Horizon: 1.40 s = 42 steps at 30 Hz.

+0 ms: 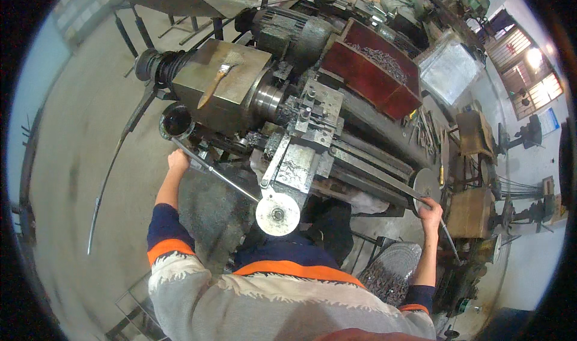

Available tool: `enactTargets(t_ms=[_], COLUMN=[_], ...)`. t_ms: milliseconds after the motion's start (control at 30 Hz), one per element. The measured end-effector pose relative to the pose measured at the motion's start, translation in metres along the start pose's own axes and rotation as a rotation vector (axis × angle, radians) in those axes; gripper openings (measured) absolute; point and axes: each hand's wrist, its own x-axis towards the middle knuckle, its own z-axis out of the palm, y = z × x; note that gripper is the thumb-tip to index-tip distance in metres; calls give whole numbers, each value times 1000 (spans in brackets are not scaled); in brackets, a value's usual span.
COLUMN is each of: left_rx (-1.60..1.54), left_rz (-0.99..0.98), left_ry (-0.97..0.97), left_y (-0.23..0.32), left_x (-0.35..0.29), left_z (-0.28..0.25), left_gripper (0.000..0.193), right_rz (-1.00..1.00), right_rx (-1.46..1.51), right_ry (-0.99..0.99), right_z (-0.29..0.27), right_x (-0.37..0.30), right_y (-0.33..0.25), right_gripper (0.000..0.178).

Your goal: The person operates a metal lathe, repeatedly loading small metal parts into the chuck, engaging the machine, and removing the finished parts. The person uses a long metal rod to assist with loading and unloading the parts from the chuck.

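My left hand [178, 159] is closed beside the upper end of a long metal rod [223, 177]. What its fingers hold is hidden. The rod slants down to a round, pale handwheel [277, 213] at the near side of a metal lathe. At the lathe's right end, my right hand [430, 212] is wrapped round a metal lever in front of a grey disc [425, 186]. Between my hands, a tool block [318, 109] with upright bolts stands on the slide, close to the shiny round chuck [268, 102].
A paintbrush [215, 84] lies on the boxy headstock [219, 67]. Behind the slide stands a red tray [366, 79] of small metal parts. Hand tools [425, 130] lie at the right. A long thin rod [111, 167] sticks out at the left. Parts fill a container [393, 272] near my right arm.
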Motion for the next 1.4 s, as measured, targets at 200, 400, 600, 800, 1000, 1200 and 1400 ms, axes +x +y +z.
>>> enactTargets(t_ms=[200, 400, 600, 800, 1000, 1200, 1400], left_rx=[-295, -1101, -1383, -1516, -1828, -1668, -1658], left_rz=[-10, -150, -267, -392, -496, -538, -562], left_ry=[30, 50, 220, 347, 435, 514, 508], left_y=[-26, -33, 27, 48, 64, 68, 75], left_x=[-40, -58, -49, -35, -16, -7, -7], left_z=[-17, -54, -93, -81, -68, -57, -65], left_gripper=[37, 37, 36, 27, 20, 9, 8], right_rz=[222, 524, 279, 628, 618, 831, 799], right_rx=[-387, -552, -734, -513, -337, -461, -494], right_ry=[135, -205, -253, -81, -60, 32, 43], right_z=[-26, -32, -27, -3, -5, 14, 15], right_x=[-9, 1, -7, -59, -119, -133, -137], right_y=[159, 276, 286, 230, 207, 196, 195], right_gripper=[50, 45, 32, 37, 38, 37, 36])
